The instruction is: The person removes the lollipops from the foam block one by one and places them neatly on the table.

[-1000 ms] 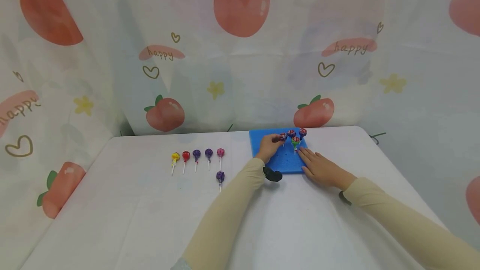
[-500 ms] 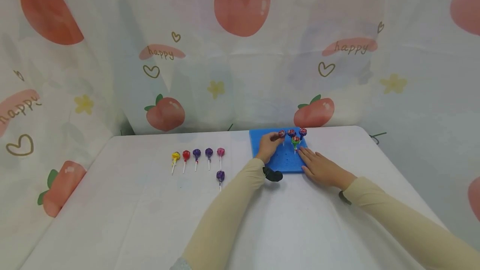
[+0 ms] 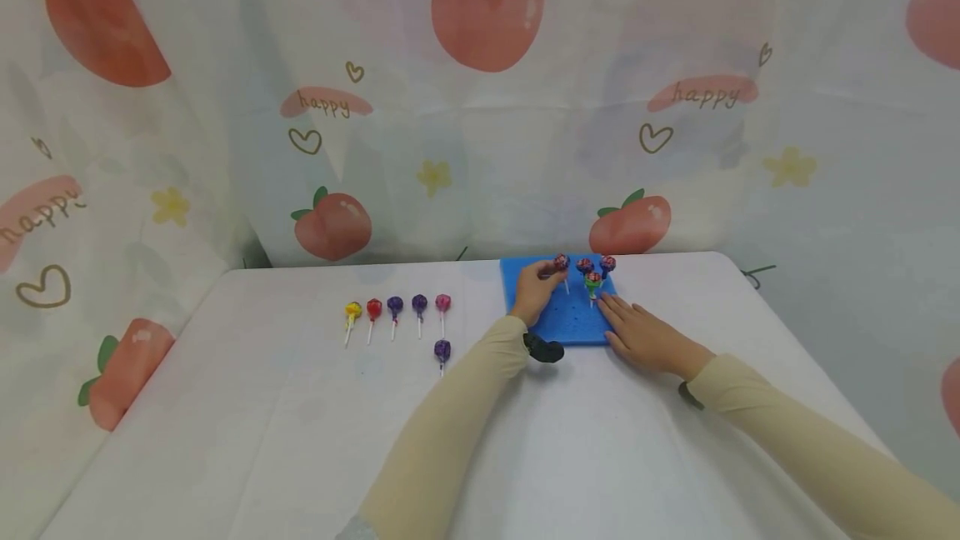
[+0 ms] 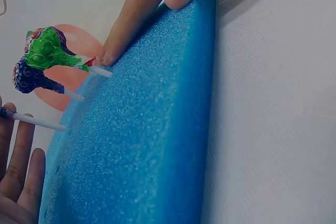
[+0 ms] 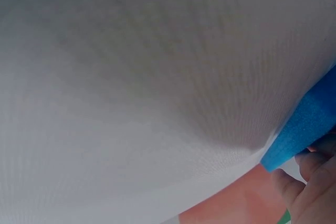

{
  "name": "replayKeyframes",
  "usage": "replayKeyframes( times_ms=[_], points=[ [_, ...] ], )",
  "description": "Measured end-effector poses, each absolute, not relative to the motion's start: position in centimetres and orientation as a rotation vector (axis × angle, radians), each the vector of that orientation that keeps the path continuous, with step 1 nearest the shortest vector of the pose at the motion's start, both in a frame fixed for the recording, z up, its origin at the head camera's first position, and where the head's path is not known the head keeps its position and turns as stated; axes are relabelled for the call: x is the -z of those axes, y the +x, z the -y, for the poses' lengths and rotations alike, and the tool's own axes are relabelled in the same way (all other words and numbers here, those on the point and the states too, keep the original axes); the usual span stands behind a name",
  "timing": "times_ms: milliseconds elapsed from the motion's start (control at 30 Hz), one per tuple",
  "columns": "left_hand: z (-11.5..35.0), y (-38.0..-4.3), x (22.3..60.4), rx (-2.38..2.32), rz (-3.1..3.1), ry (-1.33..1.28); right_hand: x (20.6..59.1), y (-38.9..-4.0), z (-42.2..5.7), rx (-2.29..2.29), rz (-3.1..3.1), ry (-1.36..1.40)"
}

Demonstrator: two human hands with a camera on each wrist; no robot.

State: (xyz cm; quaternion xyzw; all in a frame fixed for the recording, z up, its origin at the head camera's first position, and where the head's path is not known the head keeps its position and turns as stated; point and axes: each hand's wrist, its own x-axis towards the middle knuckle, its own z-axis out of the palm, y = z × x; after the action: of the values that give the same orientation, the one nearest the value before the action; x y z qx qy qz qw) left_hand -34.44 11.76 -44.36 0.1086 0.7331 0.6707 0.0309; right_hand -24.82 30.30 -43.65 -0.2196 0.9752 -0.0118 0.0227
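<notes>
My left hand (image 3: pixel 536 290) pinches a dark-wrapped lollipop (image 3: pixel 562 261) over a blue foam board (image 3: pixel 558 327). In the left wrist view the held lollipop's white stick (image 4: pixel 39 122) meets the foam surface; the left fingers (image 4: pixel 21 150) are behind it, and its head is out of view. Next to it, a green-wrapped lollipop (image 3: pixel 593 279) and two dark-wrapped ones, one in the middle (image 3: pixel 584 266) and one at the right (image 3: pixel 607 263), stand in the board. My right hand (image 3: pixel 647 337) rests with straight fingers on the board's right edge.
On the white table (image 3: pixel 300 440), left of the board, several lollipops lie in a row, from yellow (image 3: pixel 352 311) through red (image 3: pixel 373 308) to pink (image 3: pixel 443 303). A purple lollipop (image 3: pixel 442 350) lies in front of the pink one. A printed curtain (image 3: pixel 525 165) hangs behind the table.
The held lollipop's head has risen slightly and shifted a little left, showing more of its stick. My right hand has stayed in place on the board.
</notes>
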Motion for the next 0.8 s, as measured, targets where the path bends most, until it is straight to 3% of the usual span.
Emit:
replayKeyframes(
  times_ms=[800],
  points=[
    [-9.7,-32.8,42.0,-2.156,-2.033,0.485,43.6,-24.9,-30.2,0.043,-3.035,-0.698]
  ],
)
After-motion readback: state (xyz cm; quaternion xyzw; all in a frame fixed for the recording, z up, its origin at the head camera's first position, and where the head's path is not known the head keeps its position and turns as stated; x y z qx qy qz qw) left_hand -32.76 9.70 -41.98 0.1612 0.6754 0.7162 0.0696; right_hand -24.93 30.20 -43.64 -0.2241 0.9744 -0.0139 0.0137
